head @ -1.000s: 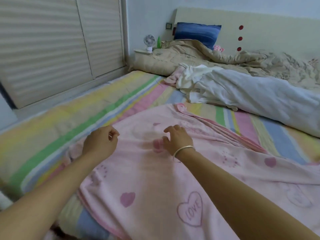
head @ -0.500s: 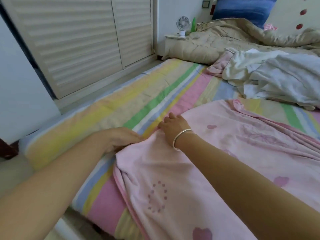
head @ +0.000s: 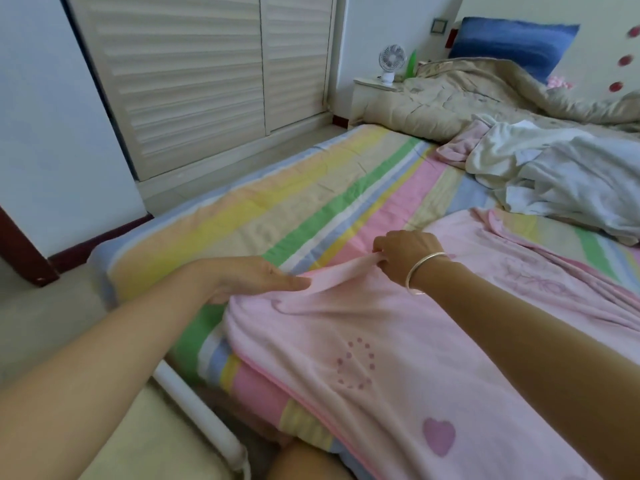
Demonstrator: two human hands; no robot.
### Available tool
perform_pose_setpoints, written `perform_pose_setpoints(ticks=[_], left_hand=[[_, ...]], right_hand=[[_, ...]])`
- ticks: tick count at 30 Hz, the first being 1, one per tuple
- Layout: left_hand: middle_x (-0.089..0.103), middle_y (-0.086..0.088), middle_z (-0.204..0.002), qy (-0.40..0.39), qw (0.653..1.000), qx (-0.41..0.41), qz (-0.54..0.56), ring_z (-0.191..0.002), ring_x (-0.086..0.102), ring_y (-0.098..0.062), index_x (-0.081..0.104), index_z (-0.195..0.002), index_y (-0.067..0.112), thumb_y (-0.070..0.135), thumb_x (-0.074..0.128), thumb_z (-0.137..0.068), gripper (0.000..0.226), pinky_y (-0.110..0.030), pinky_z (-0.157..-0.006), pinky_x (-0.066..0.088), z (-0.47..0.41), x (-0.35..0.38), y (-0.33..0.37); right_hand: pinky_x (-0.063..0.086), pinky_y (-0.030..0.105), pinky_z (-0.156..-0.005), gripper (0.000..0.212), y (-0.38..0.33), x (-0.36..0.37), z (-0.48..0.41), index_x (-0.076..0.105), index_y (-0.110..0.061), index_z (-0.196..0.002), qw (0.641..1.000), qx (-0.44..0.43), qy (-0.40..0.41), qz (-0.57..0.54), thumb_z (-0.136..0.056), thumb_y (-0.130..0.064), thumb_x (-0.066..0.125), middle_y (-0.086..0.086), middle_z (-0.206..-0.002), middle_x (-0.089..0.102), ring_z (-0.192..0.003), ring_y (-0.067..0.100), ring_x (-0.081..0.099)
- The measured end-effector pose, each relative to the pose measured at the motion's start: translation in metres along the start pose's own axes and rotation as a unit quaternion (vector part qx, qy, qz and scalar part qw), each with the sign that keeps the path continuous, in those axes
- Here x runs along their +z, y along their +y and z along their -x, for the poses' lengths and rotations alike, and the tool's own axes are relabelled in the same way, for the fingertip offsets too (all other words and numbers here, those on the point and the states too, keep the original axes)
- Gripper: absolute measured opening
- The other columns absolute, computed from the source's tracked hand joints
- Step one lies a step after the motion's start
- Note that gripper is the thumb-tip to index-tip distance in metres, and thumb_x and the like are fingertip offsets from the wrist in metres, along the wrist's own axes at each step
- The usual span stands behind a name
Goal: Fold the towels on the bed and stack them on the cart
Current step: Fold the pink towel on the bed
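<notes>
Right hand (head: 405,252) has risen off the bed (head: 277,202) and now pinches the pink towel (head: 346,323) edge at frame center. Left hand (head: 249,277) fingers (head: 289,281) pinch the same edge just left. Folding barely begun; white towels (head: 554,174) upper right unfolded, no stack visible.

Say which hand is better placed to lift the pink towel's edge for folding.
Probably right: the right hand pinches the raised edge of the pink heart-print towel in curled fingers; the left hand lies flatter, grip partly hidden.
</notes>
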State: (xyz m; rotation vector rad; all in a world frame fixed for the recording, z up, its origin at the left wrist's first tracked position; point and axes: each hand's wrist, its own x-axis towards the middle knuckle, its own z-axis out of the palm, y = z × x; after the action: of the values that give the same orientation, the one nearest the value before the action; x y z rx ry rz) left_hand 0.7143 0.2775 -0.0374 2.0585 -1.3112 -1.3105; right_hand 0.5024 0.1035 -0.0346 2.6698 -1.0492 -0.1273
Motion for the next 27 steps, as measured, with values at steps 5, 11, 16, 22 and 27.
perform_pose_setpoints(ticks=[5, 11, 16, 22, 27], left_hand=[[0.061, 0.002, -0.072, 0.097, 0.995, 0.005, -0.036, -0.067, 0.059, -0.017, 0.063, -0.078, 0.012, 0.057, 0.075, -0.073, 0.047, -0.022, -0.059, 0.04, 0.026, -0.01, -0.023], [0.066, 0.006, -0.101, 0.145, 0.986, 0.003, -0.086, -0.089, 0.06, -0.013, 0.064, -0.108, 0.021, 0.057, 0.064, -0.085, 0.043, -0.026, -0.078, 0.046, 0.043, -0.019, -0.067], [0.053, 0.005, -0.066, 0.176, 0.975, -0.021, -0.136, -0.063, 0.05, -0.015, 0.062, -0.076, 0.013, 0.051, 0.066, -0.085, 0.04, -0.026, -0.056, 0.034, 0.04, -0.014, -0.088], [0.057, 0.003, -0.12, 0.388, 0.889, 0.049, -0.237, -0.114, 0.053, -0.022, 0.054, -0.122, 0.023, 0.033, 0.064, -0.087, 0.038, -0.034, -0.09, 0.046, 0.026, 0.003, -0.046], [0.062, 0.003, -0.116, 0.384, 0.875, 0.194, -0.223, -0.112, 0.053, -0.022, 0.064, -0.112, 0.022, 0.019, 0.057, -0.089, 0.024, -0.032, -0.09, 0.042, -0.018, 0.043, 0.03]], right_hand=[[0.038, 0.032, -0.075, 0.022, -0.019, -0.006, -0.03, 0.063, -0.017, -0.109, 0.977, 0.124, 0.032, -0.173, -0.093, -0.02, 0.047, 0.011, -0.114, 0.061, -0.107, 0.034, 0.056], [0.043, 0.037, -0.081, 0.022, -0.088, -0.042, -0.075, 0.064, -0.009, -0.106, 0.958, 0.126, 0.13, -0.224, -0.093, -0.01, 0.046, 0.015, -0.114, 0.055, -0.103, 0.037, 0.057], [0.042, 0.036, -0.087, 0.029, -0.124, -0.021, -0.082, 0.059, -0.015, -0.116, 0.963, 0.096, 0.078, -0.24, -0.094, -0.005, 0.042, 0.013, -0.121, 0.05, -0.11, 0.034, 0.055], [0.045, 0.035, -0.09, 0.061, -0.106, 0.01, -0.054, 0.042, -0.027, -0.14, 0.938, 0.026, 0.052, -0.343, -0.086, 0.001, 0.043, 0.002, -0.139, 0.041, -0.105, 0.027, 0.058], [0.047, 0.038, -0.081, 0.051, -0.033, 0.018, -0.021, 0.052, -0.022, -0.131, 0.924, 0.081, 0.169, -0.334, -0.085, 0.001, 0.047, 0.002, -0.133, 0.045, -0.106, 0.026, 0.057]])
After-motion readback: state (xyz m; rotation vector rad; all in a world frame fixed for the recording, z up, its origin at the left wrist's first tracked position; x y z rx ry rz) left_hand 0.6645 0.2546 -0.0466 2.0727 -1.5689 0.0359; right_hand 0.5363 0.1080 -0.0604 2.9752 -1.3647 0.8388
